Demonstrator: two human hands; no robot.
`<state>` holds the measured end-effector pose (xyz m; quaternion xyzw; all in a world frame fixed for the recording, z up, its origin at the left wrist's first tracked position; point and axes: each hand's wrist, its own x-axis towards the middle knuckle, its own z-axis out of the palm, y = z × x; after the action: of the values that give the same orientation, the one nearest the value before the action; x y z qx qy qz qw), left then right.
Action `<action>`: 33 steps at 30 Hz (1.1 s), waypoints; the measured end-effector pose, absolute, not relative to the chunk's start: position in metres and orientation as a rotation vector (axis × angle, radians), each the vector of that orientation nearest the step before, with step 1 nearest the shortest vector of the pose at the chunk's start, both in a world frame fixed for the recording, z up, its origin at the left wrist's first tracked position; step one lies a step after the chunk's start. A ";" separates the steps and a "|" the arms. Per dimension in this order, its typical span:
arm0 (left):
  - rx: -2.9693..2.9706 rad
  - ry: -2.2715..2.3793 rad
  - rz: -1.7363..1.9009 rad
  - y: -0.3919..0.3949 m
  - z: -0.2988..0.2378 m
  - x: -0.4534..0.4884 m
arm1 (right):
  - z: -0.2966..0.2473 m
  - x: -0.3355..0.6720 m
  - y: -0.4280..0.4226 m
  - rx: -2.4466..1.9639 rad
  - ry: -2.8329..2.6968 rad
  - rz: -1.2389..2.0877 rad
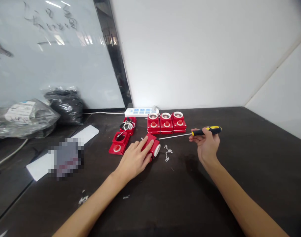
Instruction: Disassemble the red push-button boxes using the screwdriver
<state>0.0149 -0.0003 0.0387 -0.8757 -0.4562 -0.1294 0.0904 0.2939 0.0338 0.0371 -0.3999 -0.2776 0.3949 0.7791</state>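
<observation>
My left hand [133,159] lies over a red plastic alarm box [155,144], its fingers gripping the top and sides. The box is on its side, with a white ring facing right; much of it is hidden by my fingers. In my right hand [207,146] is a long screwdriver [212,130] with a black and yellow handle. Its thin shaft points left, and the tip is close to the box's right edge; I cannot tell whether they touch. Just left stands an opened red cover [118,146] with a red button, by a red base [132,126] holding loose wires.
Several finished-looking red boxes [166,126] sit in a row at the back, in front of a white power strip [140,112]. White string scraps [168,152] lie right of my left hand. Plastic bags [65,103] and white paper [87,134] are at left.
</observation>
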 end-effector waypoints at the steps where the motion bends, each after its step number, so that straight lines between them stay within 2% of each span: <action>1: -2.564 -1.376 -0.384 -0.004 0.040 0.018 | 0.037 0.293 0.034 -0.868 -0.591 0.864; 10: -2.609 -1.274 -0.621 -0.007 0.033 0.027 | 0.029 0.286 0.034 -0.892 -0.555 0.960; 33: -2.565 -1.287 -0.739 0.001 0.027 0.020 | 0.018 0.285 0.034 -0.993 -0.541 1.058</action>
<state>0.0201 0.0012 0.0269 -0.8621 -0.4325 -0.2484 0.0891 0.2854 0.0344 0.0184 -0.4486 -0.2444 0.4776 0.7148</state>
